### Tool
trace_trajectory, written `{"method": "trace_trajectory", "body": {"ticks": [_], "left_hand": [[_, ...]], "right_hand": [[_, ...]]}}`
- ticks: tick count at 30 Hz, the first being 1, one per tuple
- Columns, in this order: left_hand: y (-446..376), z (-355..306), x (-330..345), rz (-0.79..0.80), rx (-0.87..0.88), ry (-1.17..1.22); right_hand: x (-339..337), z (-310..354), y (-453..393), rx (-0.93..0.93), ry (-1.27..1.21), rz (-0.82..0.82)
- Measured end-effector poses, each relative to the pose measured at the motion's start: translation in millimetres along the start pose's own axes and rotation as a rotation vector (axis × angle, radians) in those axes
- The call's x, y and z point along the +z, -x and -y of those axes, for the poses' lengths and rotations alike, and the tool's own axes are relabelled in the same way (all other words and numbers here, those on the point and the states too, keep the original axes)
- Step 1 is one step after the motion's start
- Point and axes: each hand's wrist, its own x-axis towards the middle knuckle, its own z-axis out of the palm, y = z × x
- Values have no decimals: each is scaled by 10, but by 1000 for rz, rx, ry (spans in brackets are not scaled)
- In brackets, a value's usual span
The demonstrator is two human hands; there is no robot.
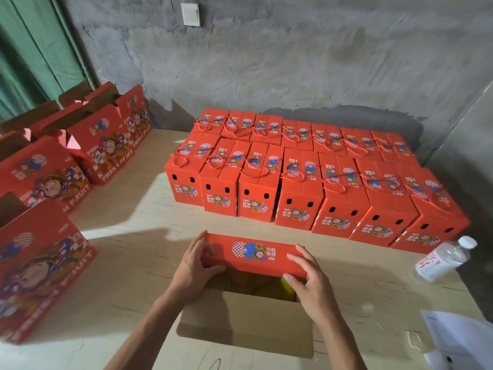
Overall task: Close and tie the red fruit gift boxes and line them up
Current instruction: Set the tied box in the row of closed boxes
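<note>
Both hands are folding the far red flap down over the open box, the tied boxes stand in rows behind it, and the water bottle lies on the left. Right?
Not quite. The head view shows the water bottle on the right, beside the tied boxes. The left hand and right hand do hold the red flap over the open box.
</note>
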Motion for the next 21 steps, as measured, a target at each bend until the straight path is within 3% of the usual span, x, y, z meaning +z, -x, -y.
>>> {"method": "trace_trajectory", "body": {"ticks": [4,8,13,18,21], "left_hand": [[-20,3,19,-24,-10,-28],[-38,-22,25,-26,-5,-72],[-14,-64,14,-17,-5,-106],[7,-103,10,-19,-19,-100],[14,-120,-1,-15,-32,-92]], "right_hand": [[34,18,4,-35,162,-82],[80,71,53,153,185,-183],[-12,140,81,203,606,-270],[-292,191,101,189,482,-204],[-388,223,81,148,249,-314]]}}
